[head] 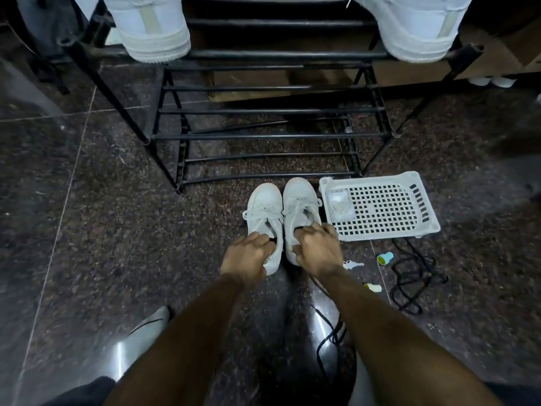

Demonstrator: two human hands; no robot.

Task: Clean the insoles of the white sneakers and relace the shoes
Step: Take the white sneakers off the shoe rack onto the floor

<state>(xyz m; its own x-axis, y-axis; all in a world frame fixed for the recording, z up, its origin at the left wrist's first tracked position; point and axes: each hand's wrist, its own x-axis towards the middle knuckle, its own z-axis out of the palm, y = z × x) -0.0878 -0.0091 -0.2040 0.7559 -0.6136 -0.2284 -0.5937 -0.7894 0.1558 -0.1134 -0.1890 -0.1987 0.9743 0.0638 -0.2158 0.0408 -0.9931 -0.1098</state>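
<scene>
Head view, hands (248, 252) gripping sneakers (265, 209) — curled

Home entryway, black metal shoe rack (263, 136) (sneakers (152, 27) on top), polished granite floor (87, 215)

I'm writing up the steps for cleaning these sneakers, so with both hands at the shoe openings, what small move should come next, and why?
Probably untie the bows first. Both white sneakers, the left sneaker and the right sneaker, are laced and tied, side by side on the floor. The left hand and right hand curl over the collars, fingers inside. Loosening the laces should open the shoes enough to pull out the insoles.
</scene>
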